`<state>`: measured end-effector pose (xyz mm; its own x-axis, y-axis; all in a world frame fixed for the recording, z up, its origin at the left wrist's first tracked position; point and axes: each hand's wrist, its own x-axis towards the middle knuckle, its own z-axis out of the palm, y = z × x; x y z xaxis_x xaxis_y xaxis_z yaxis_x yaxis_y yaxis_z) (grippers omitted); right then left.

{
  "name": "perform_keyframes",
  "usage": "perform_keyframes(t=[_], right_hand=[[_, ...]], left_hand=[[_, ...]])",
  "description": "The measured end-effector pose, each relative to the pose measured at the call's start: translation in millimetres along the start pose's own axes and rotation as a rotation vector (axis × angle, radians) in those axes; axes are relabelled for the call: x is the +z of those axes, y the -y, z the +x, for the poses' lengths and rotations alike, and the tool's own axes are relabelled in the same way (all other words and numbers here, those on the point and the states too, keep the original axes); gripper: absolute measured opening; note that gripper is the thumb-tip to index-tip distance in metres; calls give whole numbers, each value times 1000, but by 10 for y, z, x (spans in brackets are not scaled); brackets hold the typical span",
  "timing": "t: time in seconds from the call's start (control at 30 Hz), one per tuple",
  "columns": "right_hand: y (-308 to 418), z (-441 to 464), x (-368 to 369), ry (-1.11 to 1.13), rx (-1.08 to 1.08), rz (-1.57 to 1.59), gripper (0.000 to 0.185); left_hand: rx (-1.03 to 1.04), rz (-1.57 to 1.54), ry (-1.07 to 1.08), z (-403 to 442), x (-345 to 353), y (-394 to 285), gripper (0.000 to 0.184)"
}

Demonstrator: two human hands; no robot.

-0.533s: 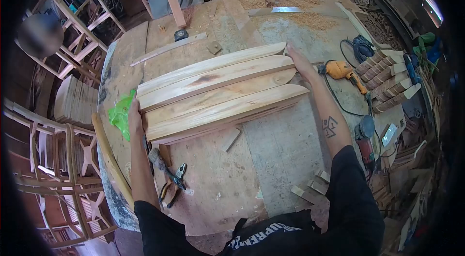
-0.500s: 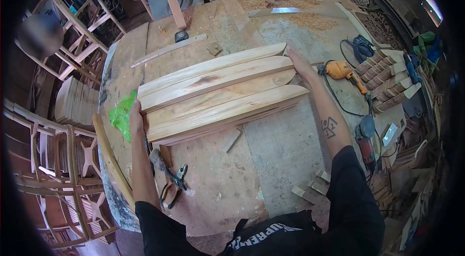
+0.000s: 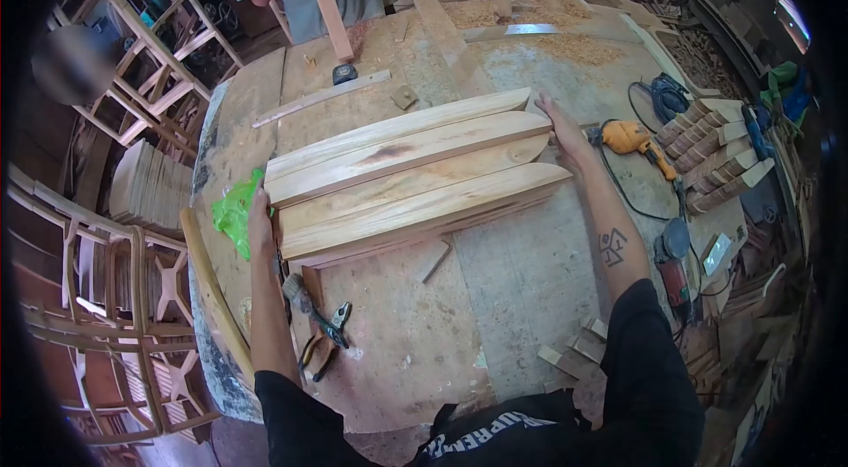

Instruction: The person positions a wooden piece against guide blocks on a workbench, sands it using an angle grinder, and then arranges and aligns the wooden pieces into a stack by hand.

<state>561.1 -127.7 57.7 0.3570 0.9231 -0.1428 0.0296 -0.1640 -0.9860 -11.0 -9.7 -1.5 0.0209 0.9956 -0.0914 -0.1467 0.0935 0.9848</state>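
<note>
Several pale wooden boards (image 3: pixel 397 158) with curved, tapering right ends lie side by side in a stacked bundle across the worktable. My left hand (image 3: pixel 260 218) is closed against the bundle's square left end, its fingers partly hidden. Beside that hand is a crumpled bright green plastic bag (image 3: pixel 234 215). At the tapered ends, my right hand (image 3: pixel 568 138) has its fingers stretched out, close to the tips; a small gap shows beside the farthest board. Just below the bundle lie pliers (image 3: pixel 329 334), a brush-like tool (image 3: pixel 300 292) and a small wood strip (image 3: pixel 434 261).
A yellow-orange power drill (image 3: pixel 625 137), a sander (image 3: pixel 674 259) and stacked wood blocks (image 3: pixel 707 144) stand to the right. A tape measure (image 3: pixel 344 74) lies beyond the boards. Across the table (image 3: pixel 397 361) stands another person (image 3: pixel 322 3) beside an upright plank. Chair frames (image 3: pixel 141 317) are at left.
The whole view has shifted slightly, moving the scene right and down. My right hand's fingers are a little farther from the farthest board's tip. My left hand stays at the left end.
</note>
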Motion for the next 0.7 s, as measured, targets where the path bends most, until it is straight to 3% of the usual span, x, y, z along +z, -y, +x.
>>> perform_keyframes(t=[0.1, 0.13, 0.17, 0.23, 0.27, 0.3, 0.37, 0.43, 0.5, 0.53, 0.6, 0.63, 0.7], right_hand=[[-146, -67, -82, -49, 24, 64, 71], [-138, -173, -129, -65, -22, -57, 71], [-113, -299, -161, -110, -60, -179, 71], [-279, -560, -334, -138, -228, -215, 67], [-318, -702, -519, -65, -288, -203, 67], [-284, -932, -741, -131, -292, -206, 67], [-170, -1358, -1077, -138, -285, -285, 67], [-123, -1667, -1635, -354, -368, -314, 57], [-10, -1985, -2256, -579, -298, -375, 47], [-1, -2097, -2606, -689, -225, -423, 41], [-129, -2219, -3248, -969, -264, -231, 30], [-193, -2235, -3600, -1040, -246, -180, 37], [-361, -2053, -4299, -1103, -238, -114, 44]], left_hand=[[105, 165, -183, -137, -20, -92, 50], [216, 196, -134, -97, -215, -4, 50], [184, 154, -96, -212, -133, -212, 50], [441, 752, -84, -513, -84, -516, 51], [408, 251, -158, -464, -255, -379, 52], [488, 238, -183, -386, -603, -310, 53], [569, 288, -210, -986, -315, -656, 54], [398, 205, -139, -1637, 89, -946, 79], [484, -419, -191, -1718, -409, -826, 60], [491, -420, -176, -1801, -543, -800, 60], [615, 982, -548, -2075, -745, -738, 49], [628, 977, -566, -2165, -818, -654, 49], [1007, 882, -468, -2329, -813, -507, 44]])
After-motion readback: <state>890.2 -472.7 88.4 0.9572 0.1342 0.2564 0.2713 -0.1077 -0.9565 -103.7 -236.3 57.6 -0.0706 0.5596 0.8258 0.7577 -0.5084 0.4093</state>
